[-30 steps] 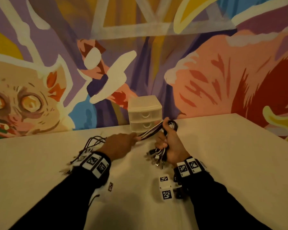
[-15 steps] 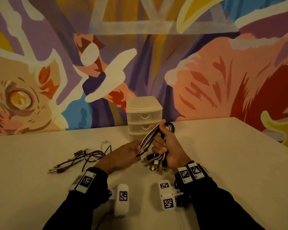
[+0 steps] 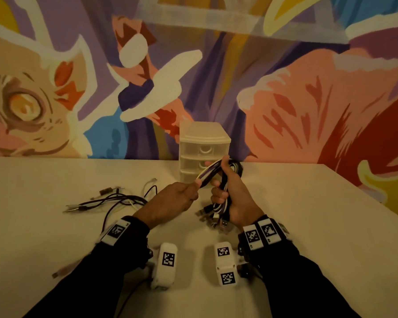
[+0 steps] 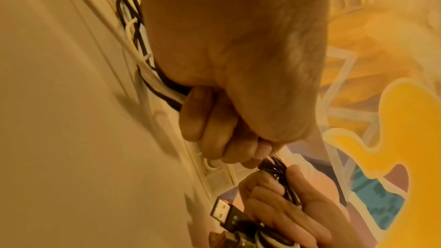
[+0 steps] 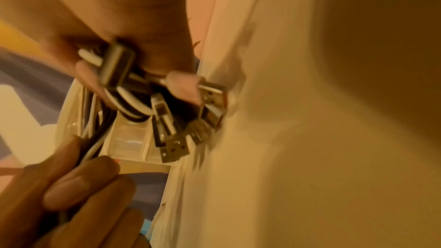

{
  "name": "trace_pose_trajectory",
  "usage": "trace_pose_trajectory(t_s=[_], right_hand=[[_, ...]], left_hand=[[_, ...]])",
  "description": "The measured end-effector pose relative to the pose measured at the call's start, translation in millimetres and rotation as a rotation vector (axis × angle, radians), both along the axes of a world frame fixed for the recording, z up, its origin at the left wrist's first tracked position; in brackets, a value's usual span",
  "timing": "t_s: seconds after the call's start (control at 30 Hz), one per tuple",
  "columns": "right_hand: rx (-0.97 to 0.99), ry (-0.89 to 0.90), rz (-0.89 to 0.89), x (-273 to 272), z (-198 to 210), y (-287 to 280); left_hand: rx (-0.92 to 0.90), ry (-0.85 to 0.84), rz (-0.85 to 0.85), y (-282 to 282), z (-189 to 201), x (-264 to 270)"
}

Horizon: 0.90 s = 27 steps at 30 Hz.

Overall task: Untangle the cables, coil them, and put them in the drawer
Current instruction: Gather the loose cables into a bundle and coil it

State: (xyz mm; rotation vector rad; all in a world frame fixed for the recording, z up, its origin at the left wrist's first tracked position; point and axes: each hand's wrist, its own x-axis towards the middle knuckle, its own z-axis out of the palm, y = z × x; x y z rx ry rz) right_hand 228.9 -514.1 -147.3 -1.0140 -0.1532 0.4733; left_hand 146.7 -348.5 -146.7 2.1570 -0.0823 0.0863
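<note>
A bundle of black and white USB cables (image 3: pixel 223 198) is folded into a loop in front of the drawer unit (image 3: pixel 203 146). My right hand (image 3: pixel 230 191) grips the folded bundle upright, and several USB plugs (image 5: pixel 176 144) hang below the fist. My left hand (image 3: pixel 182 196) grips the same cables (image 4: pixel 167 91) a little to the left, fingers curled round them. The loose cable ends (image 3: pixel 110 201) trail left over the table behind my left wrist. All three drawers look closed.
The white table (image 3: pixel 308 226) meets a painted mural wall at the back. The drawer unit stands against that wall, just behind my hands. A single plug (image 3: pixel 60 273) lies near the front left. The table's right edge runs diagonally.
My left hand has slid back along the cables toward me, and more loose cable now lies on the table to the left. The right hand keeps holding the loop.
</note>
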Motion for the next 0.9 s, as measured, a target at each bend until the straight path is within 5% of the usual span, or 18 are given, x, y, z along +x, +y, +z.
trace_pose_trajectory(t_s=[0.27,0.5,0.9], right_hand=[[-0.008,0.026,-0.02,-10,7,3],[0.186,0.051,0.117,-16,9,6],[0.331,0.191,-0.085,-6,2,6]], left_hand=[[0.09,0.001,-0.005,-3,-1,1],[0.19,-0.012,-0.016,-6,-1,0],[0.256,0.076,-0.003,6,12,-4]])
